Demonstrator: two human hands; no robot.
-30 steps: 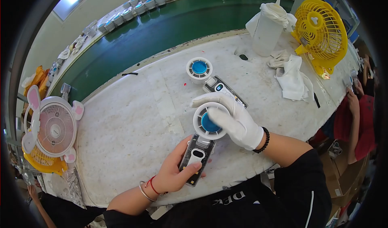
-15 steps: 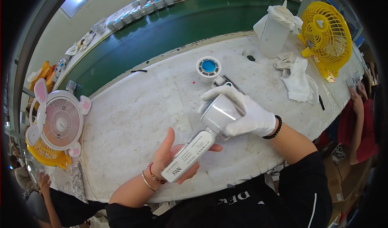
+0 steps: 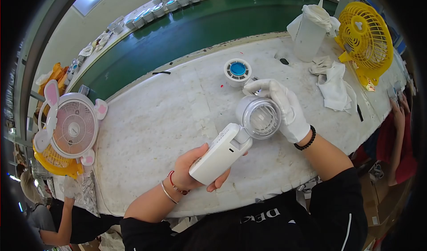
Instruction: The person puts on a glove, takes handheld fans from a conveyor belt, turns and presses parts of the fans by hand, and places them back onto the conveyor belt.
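Observation:
A white handheld fan (image 3: 221,152) is tilted over the table, its handle pointing down and left. My bare left hand (image 3: 190,167) is wrapped around the handle from below. At the fan's round head, with its clear ribbed front facing up, my white-gloved right hand (image 3: 287,111) curls its fingers around the right and far side. Just beyond the glove stands a white round fan head (image 3: 237,71) with a blue centre. Something small beside it is mostly hidden by the gloved fingers.
A pink-and-white rabbit-eared fan (image 3: 73,125) stands left, a yellow fan (image 3: 365,42) at the back right. Near it are a translucent bottle (image 3: 308,40) and white gloves (image 3: 334,86). Behind runs a green conveyor belt (image 3: 191,33). Other people work at both sides.
The handheld fan has turned over: its printed handle side faced up before, and now the plain side and clear head front do. My right hand has shifted to the head's right side.

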